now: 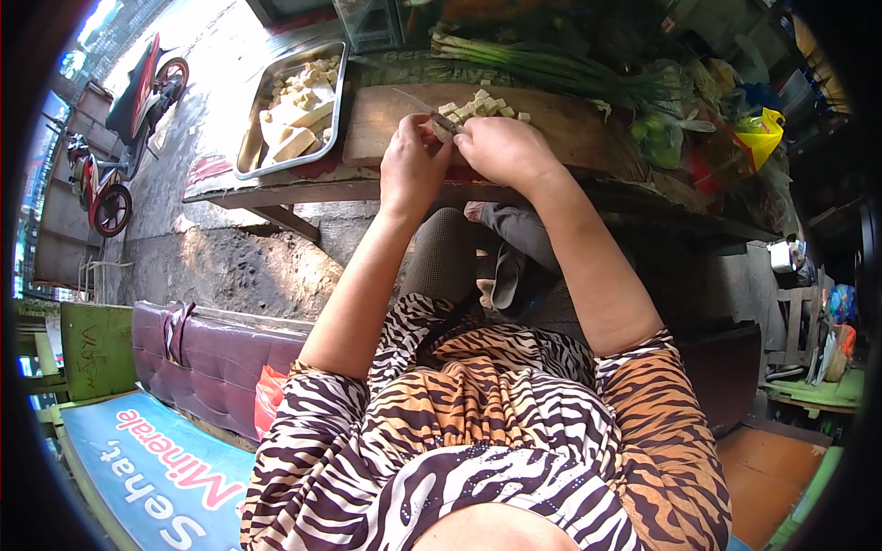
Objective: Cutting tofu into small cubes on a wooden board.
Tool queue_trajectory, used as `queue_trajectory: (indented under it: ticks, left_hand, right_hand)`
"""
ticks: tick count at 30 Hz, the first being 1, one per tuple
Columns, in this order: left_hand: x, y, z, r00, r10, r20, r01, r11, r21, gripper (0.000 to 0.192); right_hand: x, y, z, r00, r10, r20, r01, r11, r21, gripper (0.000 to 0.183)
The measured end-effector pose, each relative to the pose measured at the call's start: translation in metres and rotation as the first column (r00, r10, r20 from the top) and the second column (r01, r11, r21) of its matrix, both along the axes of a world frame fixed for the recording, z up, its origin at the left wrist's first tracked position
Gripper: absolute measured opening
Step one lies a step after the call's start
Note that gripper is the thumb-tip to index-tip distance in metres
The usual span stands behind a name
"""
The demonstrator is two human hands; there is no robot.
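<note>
My right hand [506,148] grips a knife [444,121] over the near edge of a wooden cutting board [572,134]. Its thin blade points up and to the left. Close beside it, my left hand [413,165] pinches a small pale piece of what looks like tofu or tempeh [442,132] against the blade. The fingers partly hide both piece and knife. A heap of pale cubes [482,105] lies on the board just beyond my hands. To the left, a metal tray [339,117] holds larger pale slabs [293,144] and more cubes [306,81].
Long green onions [524,58] lie behind the board. Plastic bags of green produce [654,138] and a yellow packet [761,134] crowd the table's right end. A padded purple bench [220,358] and red plastic bag [270,399] are at my left. A motorcycle [131,138] stands farther off.
</note>
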State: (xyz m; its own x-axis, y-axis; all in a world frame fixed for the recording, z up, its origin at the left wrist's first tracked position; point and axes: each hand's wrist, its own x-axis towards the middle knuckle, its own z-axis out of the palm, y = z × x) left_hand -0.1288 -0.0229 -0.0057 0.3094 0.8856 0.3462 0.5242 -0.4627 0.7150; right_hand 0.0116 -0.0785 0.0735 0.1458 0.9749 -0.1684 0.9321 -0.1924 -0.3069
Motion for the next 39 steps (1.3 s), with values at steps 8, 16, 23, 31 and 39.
queue_trajectory:
  ticks: [8, 16, 23, 31, 39]
  left_hand:
    - [0.014, 0.019, 0.012, 0.972, -0.067, -0.227, 0.127, 0.957, 0.260, 0.075]
    - [0.018, 0.059, 0.011, 0.873, -0.272, -0.406, 0.373, 0.907, 0.195, 0.051]
    - [0.010, 0.081, 0.012, 0.964, -0.257, -0.067, 0.265, 0.941, 0.209, 0.045]
    - [-0.079, 0.232, 0.054, 0.922, 0.305, -0.237, -0.251, 0.940, 0.231, 0.077]
    - [-0.019, 0.130, 0.049, 0.913, -0.071, -0.402, 0.172, 0.960, 0.222, 0.088]
  right_hand:
    - [0.077, -0.002, -0.018, 0.932, -0.095, -0.349, 0.208, 0.930, 0.302, 0.043]
    - [0.129, -0.011, -0.072, 0.619, -0.121, -0.776, 0.565, 0.755, 0.333, 0.038]
    - [0.129, -0.025, -0.071, 0.544, -0.034, -0.838, 0.592, 0.723, 0.355, 0.034]
    - [0.125, -0.024, -0.068, 0.526, -0.072, -0.847, 0.628, 0.704, 0.331, 0.035]
    - [0.125, -0.025, -0.066, 0.531, -0.078, -0.844, 0.626, 0.707, 0.329, 0.039]
